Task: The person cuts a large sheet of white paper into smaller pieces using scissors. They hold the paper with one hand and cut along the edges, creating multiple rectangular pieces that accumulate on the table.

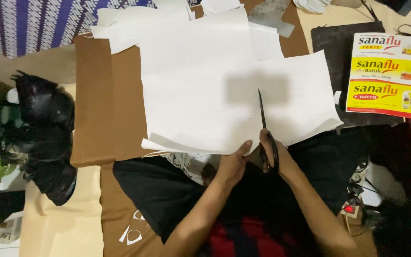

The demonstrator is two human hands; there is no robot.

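Right hand (pixel 276 157) grips black scissors (pixel 265 131), seemingly cutting white paper (pixel 200 90) pinched by left hand (pixel 234 164).

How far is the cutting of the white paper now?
Done: the scissors have entered the white sheet from its near edge, so a short cut seems made. In hand: the right hand works the scissors while the left hand holds the sheet's near edge. Left: most of the sheet beyond the blade tip looks uncut. More white pieces lie at the far end of the brown board.
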